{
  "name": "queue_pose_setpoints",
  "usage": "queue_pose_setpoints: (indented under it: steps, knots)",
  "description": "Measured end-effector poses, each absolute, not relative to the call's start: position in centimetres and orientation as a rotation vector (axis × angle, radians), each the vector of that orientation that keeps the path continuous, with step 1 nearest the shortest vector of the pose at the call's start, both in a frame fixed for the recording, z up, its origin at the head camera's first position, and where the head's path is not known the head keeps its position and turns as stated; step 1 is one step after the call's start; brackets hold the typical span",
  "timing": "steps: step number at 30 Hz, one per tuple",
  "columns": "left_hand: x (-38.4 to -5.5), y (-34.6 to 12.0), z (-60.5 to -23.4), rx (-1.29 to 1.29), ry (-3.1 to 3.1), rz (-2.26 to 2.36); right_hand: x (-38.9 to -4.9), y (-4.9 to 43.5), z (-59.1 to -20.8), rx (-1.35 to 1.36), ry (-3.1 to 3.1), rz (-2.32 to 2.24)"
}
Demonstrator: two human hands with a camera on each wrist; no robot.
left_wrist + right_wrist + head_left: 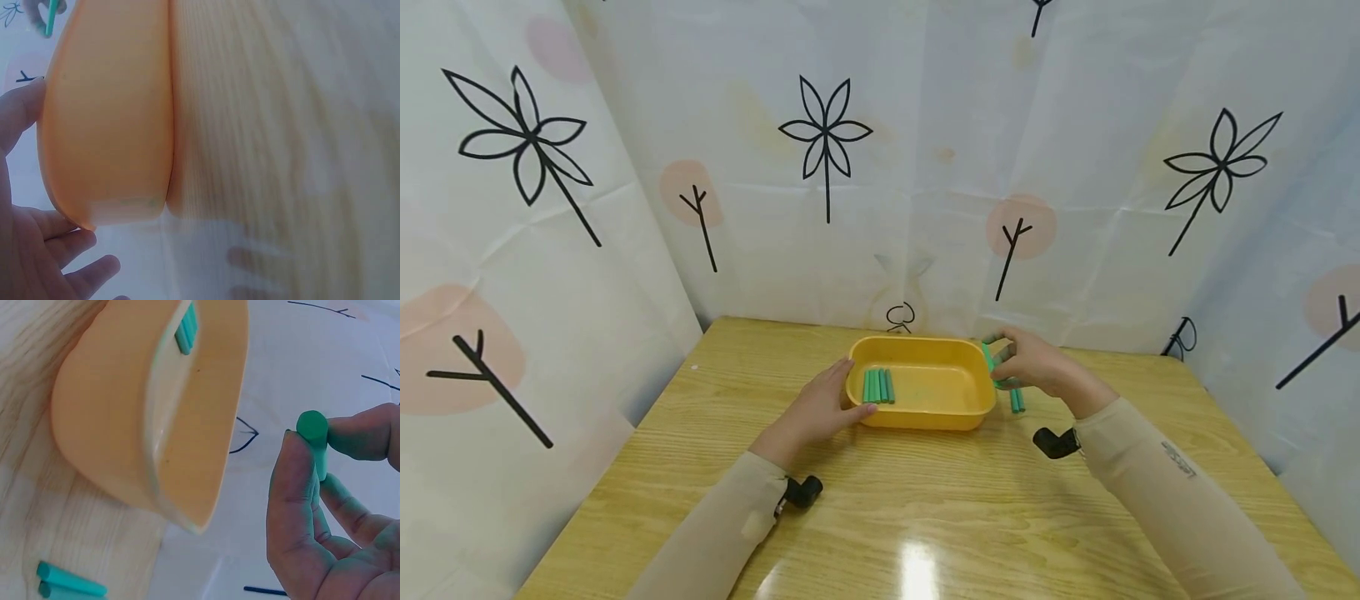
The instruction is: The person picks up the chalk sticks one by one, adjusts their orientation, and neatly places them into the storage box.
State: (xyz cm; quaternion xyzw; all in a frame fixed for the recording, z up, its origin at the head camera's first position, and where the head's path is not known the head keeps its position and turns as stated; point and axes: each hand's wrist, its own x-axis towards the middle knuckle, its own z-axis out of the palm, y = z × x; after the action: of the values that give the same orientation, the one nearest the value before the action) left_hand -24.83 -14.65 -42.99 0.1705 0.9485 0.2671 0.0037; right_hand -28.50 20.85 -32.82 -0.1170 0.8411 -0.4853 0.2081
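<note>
Tray [925,419] held at left end by left hand [816,410]; right hand [1037,364] pinches 1 stick [312,428]; 2 sticks [72,579] on bench [880,500]

in the head view, the left sleeve [711,525] and right sleeve [1187,517] run off the bottom edge, lettering [1178,459] is too small to read, and the right fingers [1009,367] hide part of the held stick [988,357]. the left wrist view's top edge cuts the tray [106,125]. in the right wrist view, the bottom edge crops one loose stick [69,592].
</note>
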Motion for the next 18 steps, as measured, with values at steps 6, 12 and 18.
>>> queue_pose_setpoints:
  steps: [6,12,18]
  knots:
    - [-24.8,-14.6,-42.9,0.526,2.963,0.849,-28.9,19.0,-32.3,-0.364,2.318,-1.372]
    - [-25.1,-14.7,-43.2,0.539,2.983,0.822,-29.1,17.2,-32.0,-0.364,2.299,-1.403]
    - [-25.2,-14.6,-43.3,0.536,2.99,0.799,-29.7,15.2,-32.6,-0.353,2.26,-1.431]
